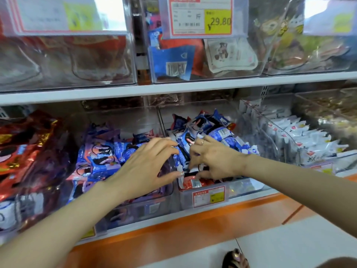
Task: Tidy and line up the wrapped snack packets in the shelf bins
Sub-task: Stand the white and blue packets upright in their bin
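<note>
right hand (214,159): fingers curled down round a bunch of blue packets (222,132), thumb tucked under at 6 o'clock. Looks like gathering them to square them up.
left hand (146,167): at 9 o'clock of the right hand, fingers straight and spread, holding nothing. Tips reach the pile edge, contact unclear. Likely a backstop so packets don't slide sideways.
blue packets: heaped in the middle bin (241,187), tilted every way, pile climbing toward 12 o'clock from the hands. Not lined up yet.
red packet (195,183): at 6 o'clock under the right thumb, against the bin front. Odd colour here, probably a stray.
price tag (209,196): on the bin front, 6 o'clock.
purple packets (100,159): next bin at 9 o'clock, beyond the left hand, loosely stacked.
white packets (309,140): bin at 3 o'clock, rows look neater.
stage: early, my read.
</note>
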